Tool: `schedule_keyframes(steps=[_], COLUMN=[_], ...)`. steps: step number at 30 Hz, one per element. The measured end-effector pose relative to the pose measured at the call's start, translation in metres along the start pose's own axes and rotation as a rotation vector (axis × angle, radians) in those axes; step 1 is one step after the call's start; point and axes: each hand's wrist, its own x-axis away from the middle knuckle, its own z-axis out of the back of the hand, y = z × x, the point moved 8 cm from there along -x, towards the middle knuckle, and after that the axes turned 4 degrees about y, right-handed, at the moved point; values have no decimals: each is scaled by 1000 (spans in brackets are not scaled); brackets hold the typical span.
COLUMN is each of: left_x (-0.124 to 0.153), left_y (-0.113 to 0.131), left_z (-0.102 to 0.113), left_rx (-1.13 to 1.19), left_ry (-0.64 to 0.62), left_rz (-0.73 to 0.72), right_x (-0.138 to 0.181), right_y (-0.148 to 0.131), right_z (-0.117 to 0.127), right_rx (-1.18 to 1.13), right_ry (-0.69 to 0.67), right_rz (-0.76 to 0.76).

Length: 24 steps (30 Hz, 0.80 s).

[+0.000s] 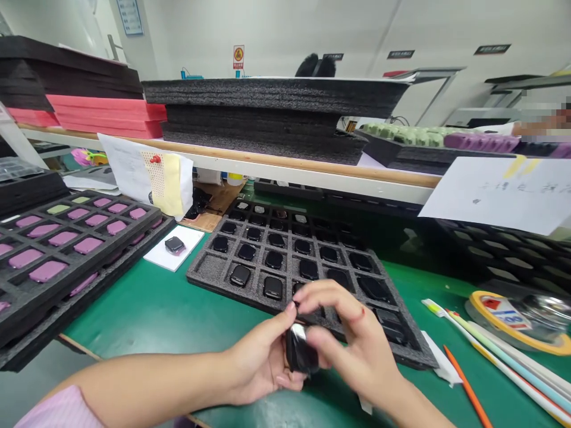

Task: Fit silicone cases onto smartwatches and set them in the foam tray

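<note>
My left hand (pixel 263 351) is closed around a black, glossy smartwatch body (pixel 302 351) without a strap, held upright over the front edge of a foam tray. Curved over it, my right hand (pixel 357 339) has its thumb against the watch's right side and its fingertips near the top, close to my left thumb. Whether a thin film lies between those fingertips cannot be made out. Behind my hands, the dark grey foam tray (pixel 203 278) holds rows of similar black watch bodies (pixel 273 288), partly hidden by my right hand. Its front-left pocket is bare.
Stacked foam trays of purple pieces (pixel 49 271) stand at left. Another watch (pixel 174 244) lies on white paper (pixel 154 255). At right are toothbrushes (pixel 464 327), an orange stick (pixel 466 386) and a yellow tape roll (pixel 479 312). A shelf edge (pixel 285 172) with foam stacks crosses behind.
</note>
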Motion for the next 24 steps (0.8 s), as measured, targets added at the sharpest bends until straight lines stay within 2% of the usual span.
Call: schedule_keyframes(steps=[3, 7, 10, 15, 17, 19, 24], left_x=[0, -1, 0, 4, 5, 5, 4], left_y=[4, 6, 6, 6, 6, 6, 6], left_z=[-2, 0, 0, -3, -4, -5, -5], left_rx=[90, 116, 127, 69, 64, 61, 46], left_ry=[-11, 9, -2, -42, -48, -45, -27], left_rz=[-23, -16, -18, -19, -14, -9, -8], right_x=[19, 26, 23, 30, 37, 41, 43], right_y=[-17, -14, -7, 22, 29, 29, 19], right_z=[-1, -4, 7, 43, 50, 51, 48], right_rx=[25, -4, -42, -244, -295, -300, -217], right_ry=[-100, -84, 34, 384, 464, 483, 443], right_rz=[119, 54, -21, -338, -412, -417, -314])
